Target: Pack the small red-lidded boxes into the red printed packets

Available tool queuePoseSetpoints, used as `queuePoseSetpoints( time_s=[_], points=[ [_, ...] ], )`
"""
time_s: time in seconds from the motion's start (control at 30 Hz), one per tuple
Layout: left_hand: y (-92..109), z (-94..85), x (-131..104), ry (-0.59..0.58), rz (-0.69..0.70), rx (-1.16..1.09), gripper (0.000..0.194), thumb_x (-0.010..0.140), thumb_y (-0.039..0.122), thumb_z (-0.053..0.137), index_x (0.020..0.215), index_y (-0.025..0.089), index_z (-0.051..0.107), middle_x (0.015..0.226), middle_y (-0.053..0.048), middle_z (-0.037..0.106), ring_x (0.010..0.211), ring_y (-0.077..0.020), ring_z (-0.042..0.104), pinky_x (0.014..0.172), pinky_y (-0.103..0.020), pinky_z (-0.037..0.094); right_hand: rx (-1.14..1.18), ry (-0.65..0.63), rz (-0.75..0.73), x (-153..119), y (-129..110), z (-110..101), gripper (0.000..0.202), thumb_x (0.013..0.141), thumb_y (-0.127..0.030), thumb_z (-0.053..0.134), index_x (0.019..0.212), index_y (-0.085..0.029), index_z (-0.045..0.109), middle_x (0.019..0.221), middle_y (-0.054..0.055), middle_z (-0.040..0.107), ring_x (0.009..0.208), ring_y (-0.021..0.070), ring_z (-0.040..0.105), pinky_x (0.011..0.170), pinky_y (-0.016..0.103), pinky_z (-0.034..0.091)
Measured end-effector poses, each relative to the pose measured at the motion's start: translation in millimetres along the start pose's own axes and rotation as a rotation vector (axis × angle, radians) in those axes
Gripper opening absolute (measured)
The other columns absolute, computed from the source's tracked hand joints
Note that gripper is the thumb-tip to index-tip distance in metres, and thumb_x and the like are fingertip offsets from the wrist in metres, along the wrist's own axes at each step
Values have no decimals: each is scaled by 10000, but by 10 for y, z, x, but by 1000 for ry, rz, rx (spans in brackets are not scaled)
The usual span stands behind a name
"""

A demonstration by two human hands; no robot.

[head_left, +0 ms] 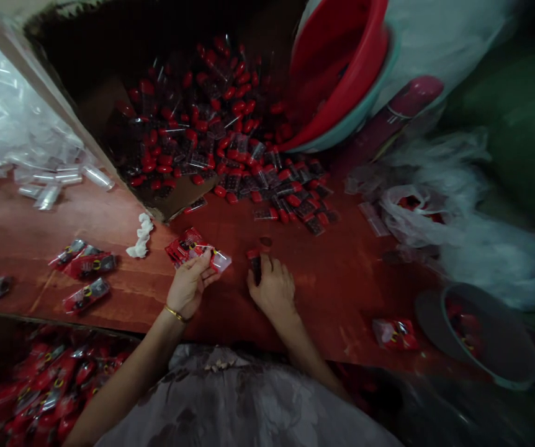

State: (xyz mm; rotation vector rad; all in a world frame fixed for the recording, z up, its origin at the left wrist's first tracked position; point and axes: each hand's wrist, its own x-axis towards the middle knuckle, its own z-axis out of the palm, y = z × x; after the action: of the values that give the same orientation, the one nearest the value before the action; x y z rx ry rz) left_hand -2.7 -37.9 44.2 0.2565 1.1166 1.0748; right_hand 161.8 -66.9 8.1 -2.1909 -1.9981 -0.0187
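Observation:
My left hand (190,284), with a gold bangle at the wrist, pinches a red-printed clear plastic sleeve (221,261). Beneath and beyond it lies a small stack of similar red sleeves (184,246). On the tabletop to the right, my right hand (274,287) has its thumb and fingers around a small dark tube with a red cap (254,264). Several filled red packets (85,294) rest to the left. Farther back, a heap of clear, dark-bodied tubes with red caps (234,155) spills from a tipped cardboard box.
The cardboard box (69,102) stands open at the back. Beside it lean a red basin (337,74) and a thermos-like pink bottle (402,102). Clear tubes (58,177) lie left. A grey tub (495,366) and plastic bags (495,248) are right. Packets (48,385) fill the lower left.

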Motion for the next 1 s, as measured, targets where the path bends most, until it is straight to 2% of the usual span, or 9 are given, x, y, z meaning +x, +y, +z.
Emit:
queuePoseSetpoints(
  time_s=[0.1, 0.17, 0.27, 0.33, 0.43, 0.53, 0.67, 0.83, 1.0],
  points=[
    [-4, -11, -6, -30, -19, 0, 422, 455, 387, 823, 758, 159, 637, 649, 7, 658, 617, -126, 623, 598, -250, 494, 19, 65, -101, -49, 68, 62, 405, 803, -238, 480, 1168, -71, 530, 1035, 185, 606, 857, 276, 526, 728, 382, 411],
    [-12, -17, -9, -29, -5, 10, 407, 474, 386, 816, 758, 155, 638, 651, 3, 657, 628, -127, 626, 601, -247, 493, 76, 91, -124, -55, 133, 85, 370, 801, -184, 443, 1136, -63, 543, 1007, 185, 619, 841, 268, 538, 728, 384, 423],
    [-35, -5, -20, 0, 47, 31, 384, 466, 374, 820, 707, 141, 634, 631, 12, 641, 589, -109, 607, 594, -240, 490, 326, 66, -98, -77, 225, 43, 335, 804, -168, 413, 1103, -97, 546, 899, 140, 643, 761, 231, 574, 693, 354, 449],
    [-54, 17, -34, 23, 83, 50, 366, 456, 362, 824, 661, 129, 630, 609, 19, 627, 557, -92, 585, 590, -234, 487, 617, -48, -66, -129, 253, -53, 283, 832, -240, 433, 1078, -149, 540, 828, 84, 646, 655, 181, 578, 616, 301, 460],
    [-83, 54, -63, 35, 133, 64, 349, 447, 353, 827, 619, 120, 632, 576, 27, 612, 537, -80, 558, 581, -224, 476, 1089, -390, -51, -236, 215, -252, 234, 852, -361, 461, 983, -185, 541, 682, 0, 609, 471, 98, 504, 467, 217, 419],
    [-113, 66, -87, -4, 164, 75, 340, 459, 359, 822, 638, 122, 657, 595, 21, 628, 552, -83, 554, 592, -226, 465, 1374, -650, -29, -279, 126, -400, 240, 822, -404, 504, 878, -174, 543, 595, -41, 563, 378, 47, 410, 389, 173, 351],
    [-137, 12, -96, -81, 201, 142, 294, 518, 357, 799, 672, 133, 688, 666, -5, 670, 630, -104, 576, 666, -237, 454, 1493, -781, 52, -219, 61, -445, 253, 763, -414, 570, 793, -166, 534, 550, -54, 559, 343, 28, 379, 351, 155, 293],
    [-132, -64, -106, -123, 287, 222, 257, 554, 350, 784, 685, 143, 705, 673, 3, 673, 613, -84, 552, 646, -203, 438, 1532, -782, 72, -162, 63, -407, 232, 755, -391, 575, 786, -163, 539, 535, -56, 568, 324, 23, 369, 329, 149, 262],
    [-147, -8, -154, -143, 222, 146, 279, 535, 350, 792, 694, 151, 680, 667, 14, 656, 581, -78, 551, 579, -193, 450, 1532, -782, 68, -157, 15, -377, 229, 752, -392, 570, 773, -167, 537, 536, -61, 565, 323, 24, 366, 329, 152, 265]
  ],
)
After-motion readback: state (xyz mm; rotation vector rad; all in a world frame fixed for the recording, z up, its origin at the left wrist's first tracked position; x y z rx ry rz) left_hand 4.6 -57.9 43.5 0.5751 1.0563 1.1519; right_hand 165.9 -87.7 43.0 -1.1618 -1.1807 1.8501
